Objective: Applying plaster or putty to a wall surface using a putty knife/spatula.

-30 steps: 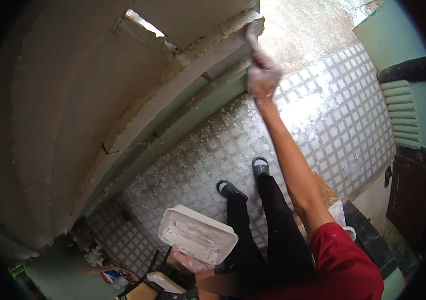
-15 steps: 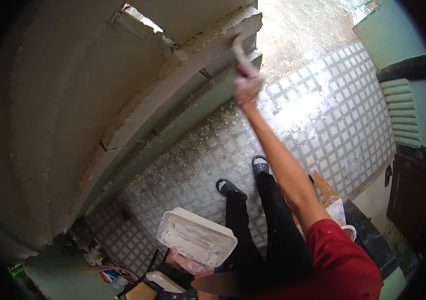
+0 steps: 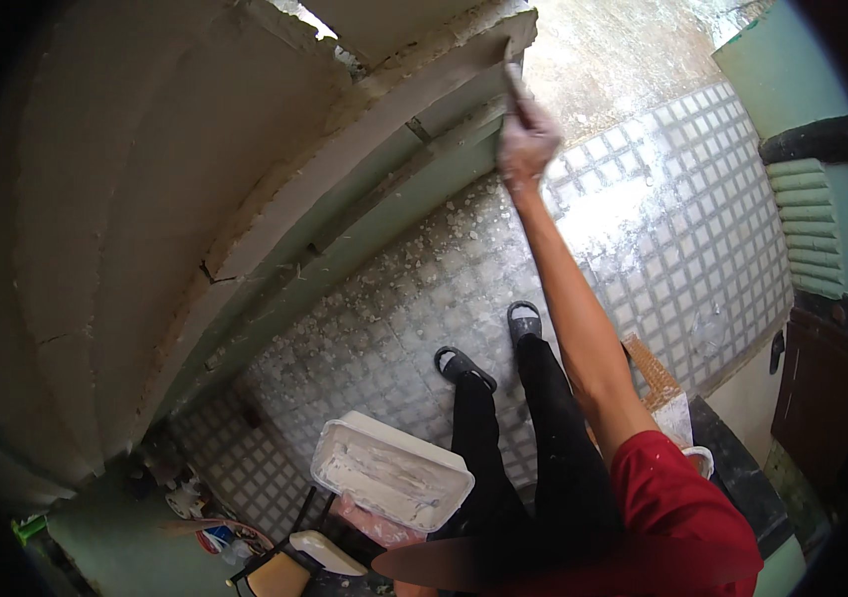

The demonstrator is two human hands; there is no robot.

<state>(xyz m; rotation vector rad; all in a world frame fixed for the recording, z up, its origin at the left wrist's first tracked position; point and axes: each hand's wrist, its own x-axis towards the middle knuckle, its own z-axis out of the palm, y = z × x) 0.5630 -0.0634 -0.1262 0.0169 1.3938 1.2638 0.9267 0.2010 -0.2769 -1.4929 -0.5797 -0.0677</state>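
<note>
My right hand (image 3: 526,139), smeared with white, is stretched far out and grips a putty knife (image 3: 514,82) whose blade lies against the pale plastered wall ledge (image 3: 414,85). My left hand (image 3: 384,524) is low and mostly hidden under a white rectangular tray (image 3: 391,473) of wet plaster, which it holds from below. My legs in black trousers and my two dark slippers (image 3: 491,343) stand on the tiled floor (image 3: 643,219).
A rough grey wall (image 3: 125,199) with a green lower band (image 3: 344,229) fills the left. A green ribbed radiator (image 3: 812,229) and a dark brown door (image 3: 827,388) are at the right. Small clutter and a stool (image 3: 275,562) lie at the lower left.
My right hand has swept left and slightly down along the ledge with the putty knife. The tray has stayed almost still.
</note>
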